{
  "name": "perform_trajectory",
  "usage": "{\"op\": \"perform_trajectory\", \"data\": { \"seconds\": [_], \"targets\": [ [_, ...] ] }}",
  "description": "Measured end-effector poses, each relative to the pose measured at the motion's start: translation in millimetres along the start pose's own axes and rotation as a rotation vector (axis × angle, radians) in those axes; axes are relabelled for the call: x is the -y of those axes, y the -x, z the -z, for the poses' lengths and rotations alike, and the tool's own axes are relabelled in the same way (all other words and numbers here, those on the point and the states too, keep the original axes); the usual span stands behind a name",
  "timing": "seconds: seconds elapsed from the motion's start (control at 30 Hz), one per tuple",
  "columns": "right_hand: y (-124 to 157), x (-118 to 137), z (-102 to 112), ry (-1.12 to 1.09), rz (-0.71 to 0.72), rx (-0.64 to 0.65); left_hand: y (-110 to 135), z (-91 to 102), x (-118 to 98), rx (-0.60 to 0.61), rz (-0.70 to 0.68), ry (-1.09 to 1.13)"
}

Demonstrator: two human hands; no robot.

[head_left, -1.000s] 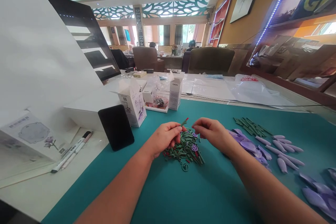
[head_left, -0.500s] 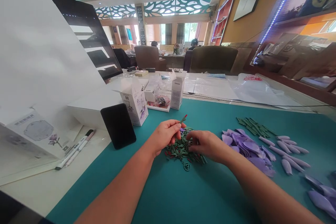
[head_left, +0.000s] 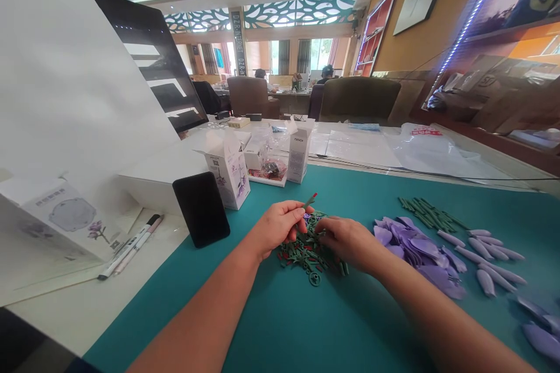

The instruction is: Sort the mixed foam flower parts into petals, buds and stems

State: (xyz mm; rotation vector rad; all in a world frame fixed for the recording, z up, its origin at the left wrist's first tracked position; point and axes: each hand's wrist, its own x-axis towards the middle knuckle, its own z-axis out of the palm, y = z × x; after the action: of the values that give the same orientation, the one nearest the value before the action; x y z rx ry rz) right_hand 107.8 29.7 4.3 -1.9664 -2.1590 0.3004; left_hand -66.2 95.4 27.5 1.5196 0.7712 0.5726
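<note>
My left hand (head_left: 275,226) is closed on a thin green stick with a red tip (head_left: 310,200), held tilted above a pile of small dark green, red and purple plastic pieces (head_left: 308,250) on the teal mat (head_left: 306,315). Resting on that same pile, my right hand (head_left: 347,239) has its fingers curled into the pieces; what they pinch is too small to name. Purple petal pieces (head_left: 415,247) lie just right of the right hand.
Green rods (head_left: 426,213) and lilac bud shapes (head_left: 487,256) lie further right. A black phone (head_left: 201,208) leans by white boxes (head_left: 227,169) at the left. Two markers (head_left: 131,245) and a leaflet (head_left: 65,221) lie on the white table. People sit at a far desk.
My right hand has dropped from beside the stick's tip down onto the pile of pieces. The left hand has kept the stick raised. The view has shifted slightly.
</note>
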Motion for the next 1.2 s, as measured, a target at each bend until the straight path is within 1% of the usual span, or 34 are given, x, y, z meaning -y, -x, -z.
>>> {"op": "perform_trajectory", "data": {
  "seconds": [0.13, 0.23, 0.3, 0.43, 0.5, 0.57, 0.67, 0.77, 0.87, 1.0, 1.07, 1.2],
  "targets": [
    [0.3, -0.4, -4.4, -0.029, 0.08, 0.031, -0.4, 0.3, 0.7, -0.001, 0.016, -0.005],
    [0.7, -2.9, -2.9, -0.026, 0.061, 0.073, -1.4, 0.9, 1.3, -0.004, 0.024, -0.003],
    [0.6, -4.9, 0.3, -0.014, 0.041, 0.071, -1.8, 1.2, 1.1, -0.013, 0.026, 0.002],
    [-1.0, -7.8, 4.2, -0.002, 0.0, -0.055, -2.0, 1.5, 0.1, -0.037, 0.028, 0.015],
    [-1.9, -8.2, 3.0, -0.005, 0.003, -0.11, -2.3, 1.9, 0.5, -0.046, 0.024, 0.023],
    [-2.5, -7.9, 0.3, -0.002, 0.02, -0.138, -2.7, 2.4, 1.3, -0.053, 0.012, 0.032],
    [-3.1, -5.5, -5.4, 0.015, 0.076, -0.157, -2.9, 3.2, 2.0, -0.058, -0.002, 0.042],
    [-3.3, -1.0, -12.5, 0.042, 0.188, -0.173, -2.4, 3.3, 1.1, -0.069, -0.014, 0.042],
    [-2.9, 4.0, -19.4, 0.063, 0.27, -0.159, -2.0, 3.4, 0.2, -0.075, -0.027, 0.053],
    [-2.2, 6.6, -21.7, 0.074, 0.265, -0.085, -2.4, 3.9, 0.7, -0.078, -0.037, 0.056],
    [-1.8, 6.1, -18.0, 0.074, 0.259, -0.047, -2.5, 4.2, 1.2, -0.077, -0.036, 0.054],
    [1.7, 7.9, -3.2, 0.088, 0.205, -0.034, -2.5, 4.4, 1.9, -0.077, -0.037, 0.046]
  ]
}}
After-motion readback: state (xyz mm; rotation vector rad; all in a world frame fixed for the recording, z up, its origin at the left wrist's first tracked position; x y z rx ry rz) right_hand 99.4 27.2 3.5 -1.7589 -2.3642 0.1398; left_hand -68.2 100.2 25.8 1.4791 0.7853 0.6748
